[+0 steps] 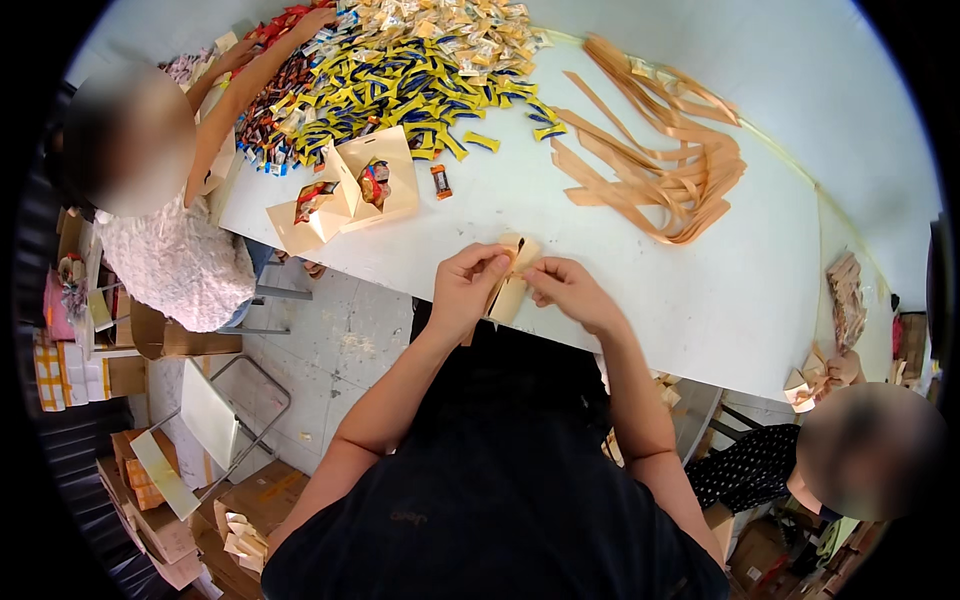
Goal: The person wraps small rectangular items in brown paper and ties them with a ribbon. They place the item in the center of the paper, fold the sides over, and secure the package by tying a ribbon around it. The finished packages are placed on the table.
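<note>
A small cream paper box (pixel 511 298) stands at the table's near edge between my hands. My left hand (pixel 478 277) grips its upper left side, thumb and fingers pinched together. At its right side, my right hand (pixel 564 289) pinches something thin, probably a ribbon, mostly hidden by the fingers. A tan ribbon end (pixel 468 339) hangs below my left hand. Up and to the left, two open cream boxes (pixel 401 180) hold wrapped sweets, with one brown-wrapped candy (pixel 442 182) beside them. A bundle of tan ribbons (pixel 697 180) lies to the right.
A large heap of yellow-and-blue wrapped sweets (pixel 405 90) and other candies covers the back left. One person (pixel 176 262) reaches over it from the left. Another person (pixel 750 461) handles small boxes at the lower right. A folding chair (pixel 210 412) and cartons stand on the floor.
</note>
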Demonstrator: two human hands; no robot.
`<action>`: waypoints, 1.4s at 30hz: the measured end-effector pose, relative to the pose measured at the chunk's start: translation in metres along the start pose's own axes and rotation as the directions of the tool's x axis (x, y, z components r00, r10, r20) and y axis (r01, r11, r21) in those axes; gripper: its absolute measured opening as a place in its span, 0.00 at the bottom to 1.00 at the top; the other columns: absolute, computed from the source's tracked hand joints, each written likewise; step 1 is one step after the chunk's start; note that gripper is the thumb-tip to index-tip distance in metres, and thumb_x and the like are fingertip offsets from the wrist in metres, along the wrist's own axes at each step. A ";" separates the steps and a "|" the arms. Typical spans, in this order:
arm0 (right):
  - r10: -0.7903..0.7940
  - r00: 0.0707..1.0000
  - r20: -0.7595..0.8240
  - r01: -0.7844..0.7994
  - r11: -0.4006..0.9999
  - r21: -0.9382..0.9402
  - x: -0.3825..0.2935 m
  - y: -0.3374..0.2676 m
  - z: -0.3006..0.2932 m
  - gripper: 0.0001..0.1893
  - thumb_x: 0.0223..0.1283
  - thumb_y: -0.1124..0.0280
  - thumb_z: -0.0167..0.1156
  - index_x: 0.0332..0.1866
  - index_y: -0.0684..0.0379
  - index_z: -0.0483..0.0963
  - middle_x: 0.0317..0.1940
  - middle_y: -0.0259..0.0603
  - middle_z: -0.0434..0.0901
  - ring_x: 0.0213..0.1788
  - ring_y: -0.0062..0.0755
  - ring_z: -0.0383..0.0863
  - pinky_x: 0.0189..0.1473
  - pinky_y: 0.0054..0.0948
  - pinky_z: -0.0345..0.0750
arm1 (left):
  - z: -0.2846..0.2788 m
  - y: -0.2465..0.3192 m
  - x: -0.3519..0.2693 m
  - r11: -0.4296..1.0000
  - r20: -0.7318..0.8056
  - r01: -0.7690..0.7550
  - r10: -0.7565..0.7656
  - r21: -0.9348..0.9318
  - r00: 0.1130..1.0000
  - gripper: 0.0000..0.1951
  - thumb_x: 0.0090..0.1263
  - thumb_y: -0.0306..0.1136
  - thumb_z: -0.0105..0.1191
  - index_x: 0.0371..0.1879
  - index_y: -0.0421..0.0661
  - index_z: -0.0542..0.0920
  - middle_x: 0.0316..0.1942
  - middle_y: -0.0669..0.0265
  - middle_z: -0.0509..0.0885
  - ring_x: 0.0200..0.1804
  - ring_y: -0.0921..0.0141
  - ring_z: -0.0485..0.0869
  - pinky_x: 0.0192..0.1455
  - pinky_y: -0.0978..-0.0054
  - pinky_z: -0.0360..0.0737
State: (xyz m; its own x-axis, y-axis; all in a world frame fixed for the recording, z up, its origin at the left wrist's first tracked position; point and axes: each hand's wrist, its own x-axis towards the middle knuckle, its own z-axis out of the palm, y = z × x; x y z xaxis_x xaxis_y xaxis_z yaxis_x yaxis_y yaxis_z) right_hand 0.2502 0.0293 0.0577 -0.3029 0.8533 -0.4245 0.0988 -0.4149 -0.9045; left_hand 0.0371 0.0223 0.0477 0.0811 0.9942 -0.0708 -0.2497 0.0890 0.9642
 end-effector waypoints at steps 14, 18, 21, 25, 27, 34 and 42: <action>-0.223 0.975 0.004 0.193 0.833 -0.519 -0.050 -0.075 0.032 0.11 0.79 0.65 0.67 0.46 0.64 0.85 0.30 0.37 0.86 0.30 0.24 0.83 0.36 0.28 0.80 | 0.014 0.026 -0.023 0.794 0.053 -0.216 0.227 0.569 0.972 0.19 0.74 0.22 0.69 0.53 0.43 0.70 0.38 0.64 0.95 0.39 0.71 0.90 0.45 0.73 0.79; -0.499 0.847 -0.180 0.281 0.710 -0.646 -0.064 -0.046 0.049 0.08 0.73 0.71 0.70 0.47 0.66 0.87 0.29 0.43 0.87 0.27 0.27 0.83 0.34 0.29 0.78 | 0.002 0.017 -0.015 0.967 0.014 -0.033 0.031 0.251 0.999 0.17 0.77 0.22 0.68 0.54 0.44 0.71 0.40 0.68 0.95 0.42 0.79 0.88 0.46 0.76 0.79; -0.307 0.924 -0.230 0.154 0.846 -0.510 -0.059 -0.037 0.040 0.08 0.72 0.73 0.70 0.50 0.66 0.87 0.29 0.43 0.87 0.27 0.31 0.84 0.34 0.29 0.79 | -0.004 0.012 -0.011 0.992 0.095 0.117 -0.112 -0.045 0.989 0.16 0.78 0.22 0.66 0.56 0.42 0.73 0.42 0.68 0.94 0.42 0.81 0.86 0.46 0.79 0.78; -0.364 0.918 -0.155 0.242 0.826 -0.508 -0.046 -0.034 0.028 0.10 0.71 0.75 0.69 0.54 0.63 0.86 0.31 0.45 0.88 0.30 0.34 0.86 0.37 0.30 0.81 | -0.006 0.008 -0.014 0.987 0.261 -0.125 0.095 0.097 0.961 0.13 0.80 0.24 0.65 0.58 0.39 0.79 0.41 0.67 0.94 0.41 0.81 0.87 0.40 0.81 0.81; -0.487 0.869 -0.087 0.377 0.767 -0.519 -0.042 -0.031 0.031 0.09 0.70 0.75 0.69 0.52 0.62 0.85 0.32 0.48 0.87 0.30 0.42 0.88 0.38 0.33 0.83 | 0.001 0.011 -0.018 0.971 0.235 -0.152 0.107 0.183 0.966 0.12 0.81 0.26 0.65 0.58 0.39 0.82 0.42 0.68 0.94 0.42 0.79 0.88 0.39 0.80 0.82; -0.428 0.852 -0.301 0.302 0.872 -0.386 -0.025 0.010 0.050 0.07 0.70 0.77 0.71 0.48 0.65 0.83 0.36 0.38 0.88 0.37 0.22 0.85 0.42 0.26 0.83 | 0.021 0.010 -0.033 0.957 -0.124 -0.089 0.127 0.275 0.984 0.09 0.79 0.30 0.70 0.49 0.37 0.90 0.38 0.66 0.91 0.39 0.80 0.86 0.40 0.78 0.81; -0.569 0.749 -0.339 0.521 0.822 -0.229 -0.022 0.017 0.063 0.06 0.73 0.75 0.71 0.47 0.67 0.83 0.37 0.37 0.87 0.41 0.22 0.87 0.49 0.23 0.84 | 0.000 -0.007 -0.026 0.984 -0.067 0.161 -0.167 -0.082 0.984 0.07 0.85 0.29 0.63 0.45 0.37 0.89 0.41 0.69 0.88 0.39 0.80 0.83 0.43 0.80 0.80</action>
State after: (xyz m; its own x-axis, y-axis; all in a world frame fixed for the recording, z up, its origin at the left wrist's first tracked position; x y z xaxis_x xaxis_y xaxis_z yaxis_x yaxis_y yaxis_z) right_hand 0.1986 -0.0163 0.0545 0.0380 0.9824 0.1828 0.1403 0.1759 -0.9744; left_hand 0.0369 -0.0038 0.0426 0.0564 0.9673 -0.2474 -0.3114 0.2525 0.9161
